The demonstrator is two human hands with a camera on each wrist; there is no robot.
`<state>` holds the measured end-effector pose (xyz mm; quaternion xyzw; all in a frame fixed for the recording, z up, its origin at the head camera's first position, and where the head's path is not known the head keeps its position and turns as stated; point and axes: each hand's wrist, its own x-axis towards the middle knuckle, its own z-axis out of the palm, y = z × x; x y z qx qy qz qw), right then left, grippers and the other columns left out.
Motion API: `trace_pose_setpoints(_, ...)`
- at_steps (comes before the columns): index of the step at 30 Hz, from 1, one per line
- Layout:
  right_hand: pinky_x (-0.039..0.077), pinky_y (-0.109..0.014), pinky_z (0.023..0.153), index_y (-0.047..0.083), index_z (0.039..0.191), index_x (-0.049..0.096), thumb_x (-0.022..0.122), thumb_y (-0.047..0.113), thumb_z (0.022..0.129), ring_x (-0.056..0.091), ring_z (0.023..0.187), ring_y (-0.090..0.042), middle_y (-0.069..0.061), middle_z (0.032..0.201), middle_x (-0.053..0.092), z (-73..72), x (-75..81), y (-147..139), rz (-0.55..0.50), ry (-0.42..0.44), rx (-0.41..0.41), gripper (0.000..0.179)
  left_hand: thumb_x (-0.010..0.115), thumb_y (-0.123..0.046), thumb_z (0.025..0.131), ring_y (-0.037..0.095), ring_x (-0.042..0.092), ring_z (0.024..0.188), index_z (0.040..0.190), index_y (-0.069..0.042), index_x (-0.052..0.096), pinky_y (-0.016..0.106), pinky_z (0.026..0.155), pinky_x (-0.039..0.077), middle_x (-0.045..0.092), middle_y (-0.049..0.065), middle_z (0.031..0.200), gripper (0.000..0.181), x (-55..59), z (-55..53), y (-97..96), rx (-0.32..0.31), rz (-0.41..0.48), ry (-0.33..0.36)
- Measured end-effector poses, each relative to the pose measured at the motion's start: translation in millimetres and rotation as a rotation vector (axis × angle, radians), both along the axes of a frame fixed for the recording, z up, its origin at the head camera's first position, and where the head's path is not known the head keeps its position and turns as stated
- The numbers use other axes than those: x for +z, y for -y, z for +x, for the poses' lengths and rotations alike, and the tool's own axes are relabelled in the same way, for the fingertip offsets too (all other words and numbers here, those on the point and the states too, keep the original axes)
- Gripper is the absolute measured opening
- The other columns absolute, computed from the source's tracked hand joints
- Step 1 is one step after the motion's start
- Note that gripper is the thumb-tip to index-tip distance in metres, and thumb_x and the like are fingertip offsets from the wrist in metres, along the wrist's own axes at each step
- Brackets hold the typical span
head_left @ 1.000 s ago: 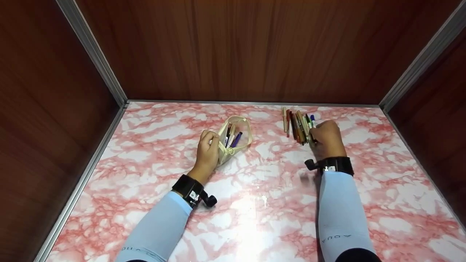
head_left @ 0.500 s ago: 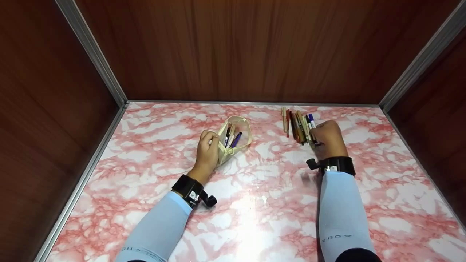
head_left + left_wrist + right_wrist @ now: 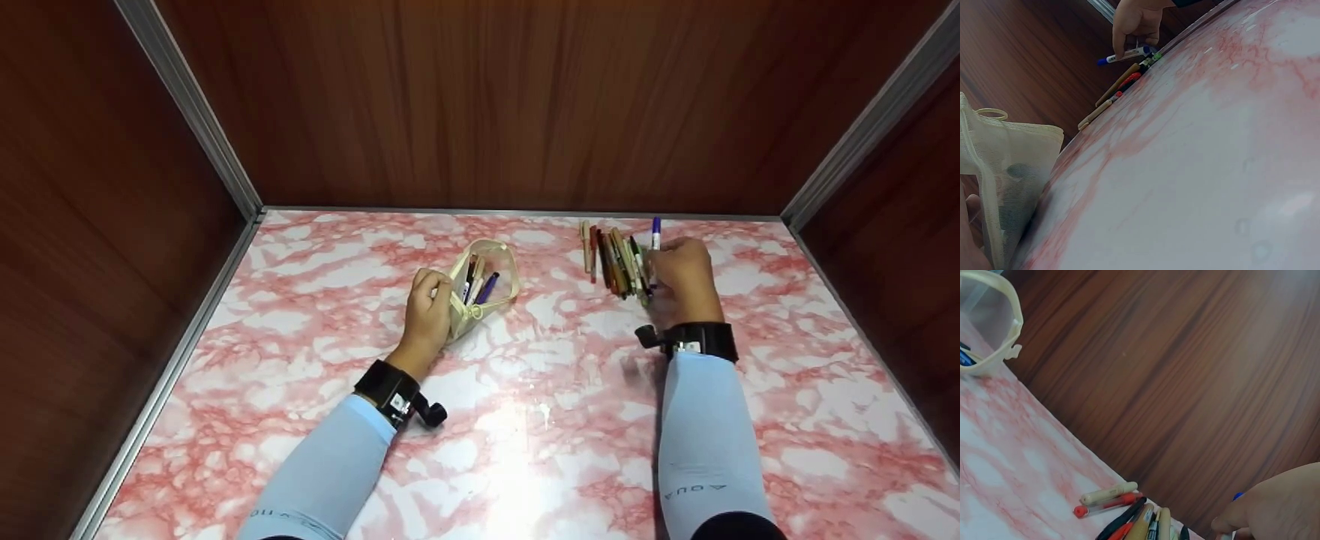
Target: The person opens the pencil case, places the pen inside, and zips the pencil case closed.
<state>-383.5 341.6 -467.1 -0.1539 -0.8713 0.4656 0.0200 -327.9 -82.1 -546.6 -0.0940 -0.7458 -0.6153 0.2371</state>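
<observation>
My left hand [image 3: 430, 311] grips the left edge of a cream mesh pencil pouch [image 3: 502, 262], whose zip mouth is spread wide. Inside lie several pens, among them a purple pen [image 3: 488, 287]. At the right, my right hand [image 3: 681, 264] pinches a white marker [image 3: 656, 234] with a blue cap. In the left wrist view the marker [image 3: 1124, 56] shows above the pen pile, held between thumb and fingers. Directly left of that hand, a row of several pens [image 3: 616, 262] lies side by side on the table. The right wrist view shows only part of the marker.
The table [image 3: 570, 420] has a red and white marbled top. Brown wood-grain panels [image 3: 480, 105] rise at its back and both sides, joined by metal rails [image 3: 199, 112]. The tan pen [image 3: 586, 246] lies at the row's left end.
My right hand has drawn the blue-capped marker out of the pen row, slightly right and up, and the marker now stands more upright in the head view. The left hand and pouch stay put.
</observation>
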Motion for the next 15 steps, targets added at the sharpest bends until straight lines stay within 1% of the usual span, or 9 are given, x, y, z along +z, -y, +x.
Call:
trace_pose_setpoints(3,0.064,-0.029,0.073,-0.002,0.144,0.067,0.071,0.024,0.105,0.069,0.087,-0.015,-0.008,0.112,0.069,-3.4,4.8,4,-0.043,-0.06,0.002,0.047,0.06,0.0,0.106,0.022,0.06,0.106,0.094,0.007,0.069,0.028,0.101,0.048,0.061,0.015,0.105,0.016,-1.3,-1.1,0.2,0.0,0.004,-0.002)
trace_pose_setpoints(4,0.065,-0.03,0.074,-0.001,0.15,0.064,0.07,0.022,0.105,0.071,0.084,-0.014,-0.006,0.111,0.068,-4.3,7.0,7,-0.075,-0.075,0.0,0.051,0.06,0.0,0.106,0.023,0.06,0.106,0.094,0.007,0.069,0.028,0.101,0.048,0.061,0.015,0.105,0.016,-1.5,-1.1,0.2,-0.002,0.008,-0.004)
trace_pose_setpoints(6,0.065,-0.028,0.076,0.002,0.16,0.057,0.068,0.018,0.104,0.072,0.083,-0.01,-0.002,0.109,0.068,-6.1,12.0,12,-0.118,-0.109,0.001,0.059,0.061,0.0,0.105,0.023,0.06,0.107,0.093,0.007,0.069,0.028,0.101,0.048,0.061,0.015,0.105,0.016,-1.9,-1.4,0.1,-0.003,0.011,-0.008)
trace_pose_setpoints(8,0.063,-0.025,0.077,0.006,0.168,0.048,0.068,0.016,0.103,0.073,0.085,-0.007,-0.001,0.11,0.07,-7.4,17.1,19,-0.127,-0.142,0.003,0.069,0.061,0.001,0.105,0.024,0.06,0.107,0.093,0.006,0.069,0.028,0.101,0.048,0.061,0.015,0.105,0.016,-2.0,-1.5,0.1,-0.003,0.013,-0.011)
trace_pose_setpoints(9,0.062,-0.023,0.079,0.009,0.172,0.043,0.069,0.016,0.103,0.073,0.089,-0.006,-0.001,0.114,0.072,-7.5,19.6,23,-0.131,-0.154,0.008,0.074,0.061,0.001,0.105,0.024,0.06,0.107,0.093,0.006,0.069,0.028,0.101,0.048,0.061,0.015,0.105,0.016,-1.8,-1.2,0.1,-0.004,0.011,-0.01)
trace_pose_setpoints(11,0.061,-0.023,0.082,0.014,0.177,0.034,0.07,0.014,0.103,0.073,0.097,-0.008,-0.006,0.124,0.075,-7.7,24.1,32,-0.147,-0.172,0.024,0.083,0.06,0.0,0.106,0.024,0.06,0.107,0.092,0.005,0.069,0.028,0.1,0.048,0.061,0.015,0.105,0.017,-1.6,-0.9,0.2,-0.008,0.008,-0.006)
trace_pose_setpoints(13,0.061,-0.023,0.086,0.02,0.181,0.026,0.072,0.013,0.103,0.072,0.106,-0.012,-0.01,0.136,0.073,-6.7,28.3,41,-0.156,-0.175,0.04,0.091,0.06,-0.001,0.107,0.023,0.059,0.107,0.093,0.005,0.069,0.028,0.1,0.048,0.061,0.014,0.105,0.017,-1.2,-0.5,0.3,-0.011,0.001,-0.002)
trace_pose_setpoints(15,0.062,-0.025,0.089,0.025,0.183,0.021,0.073,0.012,0.104,0.071,0.113,-0.016,-0.014,0.143,0.071,-5.0,31.8,50,-0.183,-0.171,0.062,0.095,0.06,-0.001,0.107,0.023,0.059,0.107,0.093,0.004,0.07,0.028,0.099,0.047,0.06,0.014,0.105,0.018,-0.7,-0.1,0.5,-0.013,-0.005,0.002)
